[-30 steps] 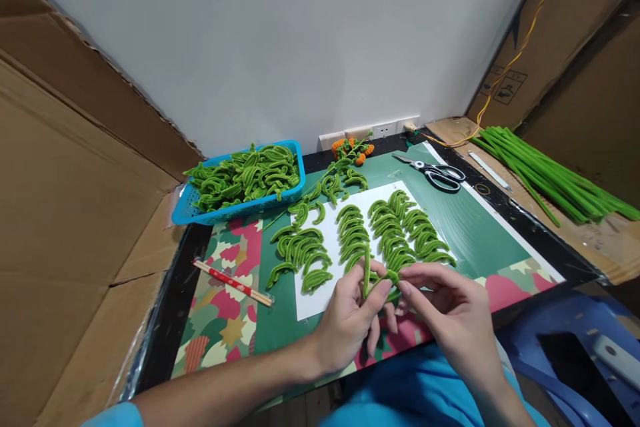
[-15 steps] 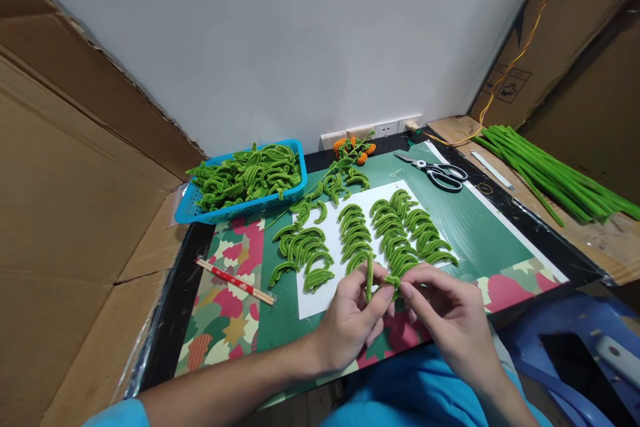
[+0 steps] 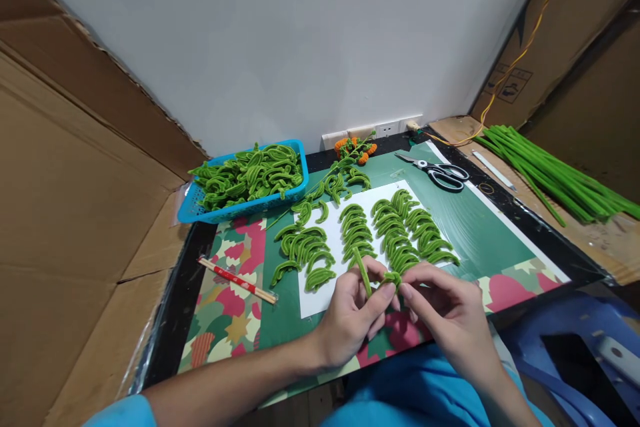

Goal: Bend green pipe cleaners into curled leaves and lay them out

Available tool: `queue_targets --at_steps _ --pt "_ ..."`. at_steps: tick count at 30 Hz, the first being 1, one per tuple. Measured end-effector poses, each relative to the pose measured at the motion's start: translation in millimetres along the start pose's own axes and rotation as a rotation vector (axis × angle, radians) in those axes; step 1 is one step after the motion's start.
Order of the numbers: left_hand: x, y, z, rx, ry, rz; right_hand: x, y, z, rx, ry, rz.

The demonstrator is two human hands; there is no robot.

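Between my two hands, above the table's front edge, is a bent green pipe cleaner (image 3: 392, 278). My left hand (image 3: 353, 313) pinches one side of it, and a straight length of green pipe cleaner (image 3: 362, 272) sticks up from its fingers. On the other side, my right hand (image 3: 447, 303) has thumb and fingertips closed on the same bent piece. Just beyond the hands, curved green pipe-cleaner leaves (image 3: 356, 230) lie in several rows on a white sheet (image 3: 315, 303). The fingers partly cover the held piece.
A blue basket (image 3: 243, 208) heaped with green leaves stands back left. Wrapped chopsticks (image 3: 237, 280) lie in front of it. Orange pipe-cleaner flowers (image 3: 356, 149), scissors (image 3: 437, 172), a white pen (image 3: 493, 170) and a bundle of green pipe cleaners (image 3: 555, 177) lie toward the back and right.
The straight length at my left hand has tipped from upright to leaning left. Both hands stay nearly in place, still pinching the bent piece.
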State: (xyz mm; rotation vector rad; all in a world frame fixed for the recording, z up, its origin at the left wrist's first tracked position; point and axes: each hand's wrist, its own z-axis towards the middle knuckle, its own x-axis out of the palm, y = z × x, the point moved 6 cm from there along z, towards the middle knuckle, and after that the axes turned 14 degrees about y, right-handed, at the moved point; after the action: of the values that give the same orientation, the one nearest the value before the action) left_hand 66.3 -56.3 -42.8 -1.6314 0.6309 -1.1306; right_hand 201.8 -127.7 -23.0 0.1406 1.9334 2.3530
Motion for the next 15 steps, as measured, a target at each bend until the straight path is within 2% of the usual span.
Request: queue_targets --at_steps 6,15 --pt "-1.0 2.5 0.4 -0.010 0.027 -0.038 0.1 3.9 -1.1 -0.042 0.027 -0.133" --pt "0.1 2.7 0.8 -0.054 0.055 -0.017 -0.1 -5.0 -2.8 0.003 0.053 -0.078"
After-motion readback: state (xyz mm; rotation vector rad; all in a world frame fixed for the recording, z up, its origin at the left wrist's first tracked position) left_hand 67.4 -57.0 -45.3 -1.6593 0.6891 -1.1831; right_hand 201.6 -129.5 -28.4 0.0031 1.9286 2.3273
